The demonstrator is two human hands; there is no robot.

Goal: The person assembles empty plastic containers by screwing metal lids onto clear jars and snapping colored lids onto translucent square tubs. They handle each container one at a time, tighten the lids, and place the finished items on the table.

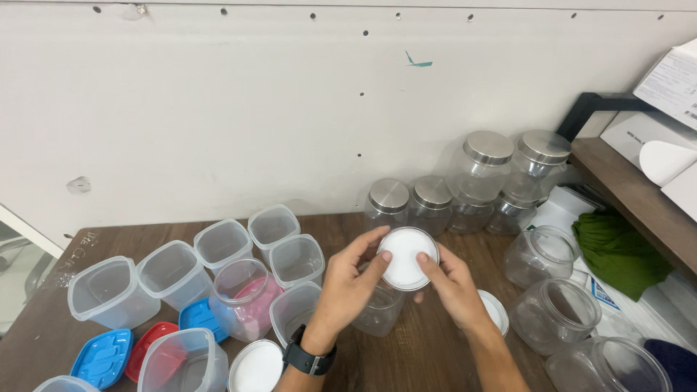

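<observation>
- Round lid (406, 258), white inside with a metal rim, is sitting tilted toward the camera over a clear jar (379, 311) at the middle of the wooden counter (435, 348), both hands pinching its rim.
- Far left, open clear square tubs (112, 290) are standing in a cluster, with blue lids (103, 356) and a red lid (145, 348) lying flat beside them.
- Next, a clear jar with a pink lid (245, 297) behind it is standing just left of the wrist.
- Left hand (348, 287), wearing a dark watch (308, 358), is gripping the lid's left edge with thumb and fingers curled.
- Right hand (454, 287) is gripping the right edge likewise.
- Behind, steel-capped jars (483, 170) are lining the wall.
- At right, open clear jars (555, 312) are lying near a green cloth (617, 250).
</observation>
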